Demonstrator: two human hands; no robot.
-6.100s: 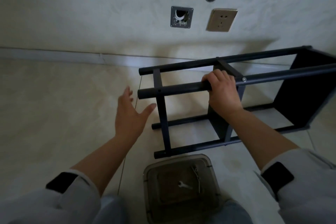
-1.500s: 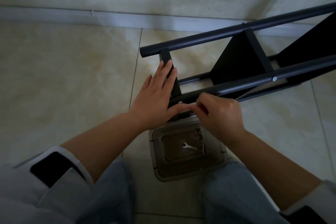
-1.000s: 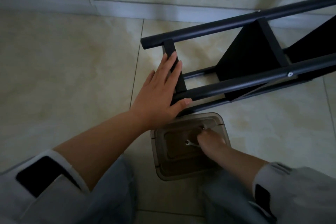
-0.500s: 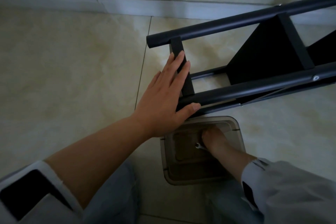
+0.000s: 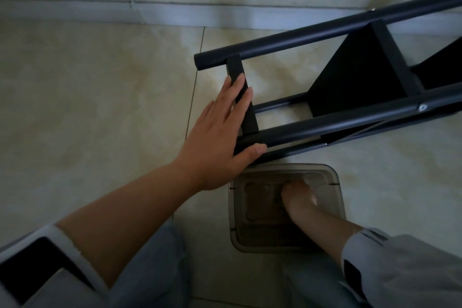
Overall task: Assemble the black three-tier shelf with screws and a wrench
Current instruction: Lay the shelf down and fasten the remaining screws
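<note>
On the tiled floor (image 5: 100, 112), seen from the head camera, the black three-tier shelf (image 5: 350, 87) lies on its side, its tubes running from near left to far right toward the wall. The left hand (image 5: 220, 137) lies flat with straight fingers across the short crossbar (image 5: 243, 97) at the shelf's near-left end, the thumb resting against the near tube (image 5: 350, 120); it steadies the frame and grips nothing. Just near of that tube sits a smoky clear plastic box (image 5: 335, 182). The right hand (image 5: 298, 199) reaches down inside it, fingers curled toward the bottom; whether they have closed on a screw or the wrench I cannot tell, since the hand hides what lies under it and the box is dim.

My judgement: the step in hand is fetching hardware for the near-left joint. A screw head (image 5: 422, 107) already shows farther right on the near tube. The next move would call for lifting the piece clear of the box, carrying it to the crossbar's end, and keeping the frame pinned while it is lined up.

No brand, label or writing can be read anywhere.
</note>
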